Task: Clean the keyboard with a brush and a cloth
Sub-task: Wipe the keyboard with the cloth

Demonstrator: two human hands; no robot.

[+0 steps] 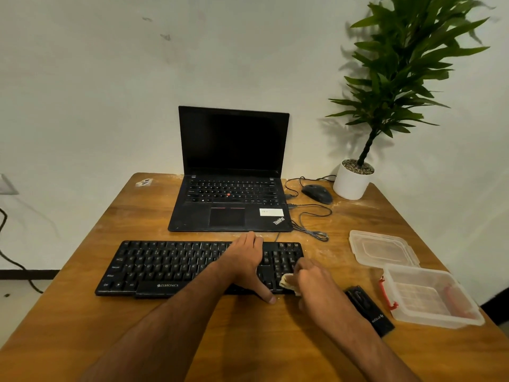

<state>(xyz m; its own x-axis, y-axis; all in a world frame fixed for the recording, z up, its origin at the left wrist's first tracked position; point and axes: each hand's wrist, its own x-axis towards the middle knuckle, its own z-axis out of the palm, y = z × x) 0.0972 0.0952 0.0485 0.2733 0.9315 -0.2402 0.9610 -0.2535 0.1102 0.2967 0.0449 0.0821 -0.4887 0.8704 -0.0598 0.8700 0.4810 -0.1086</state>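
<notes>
Dim warm light, bowed edges.

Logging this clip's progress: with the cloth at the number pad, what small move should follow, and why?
Probably sweep the small pale cloth, gripped by the right hand, leftward along the black Zebronics keyboard; the left hand rests flat steadying it.

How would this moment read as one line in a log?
step: wiping keyboard | left hand: rests on keyboard | right hand: holds cloth on keys | brush: unseen

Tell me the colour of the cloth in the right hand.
Pale cream, off-white cloth, seen in the head view.
</notes>
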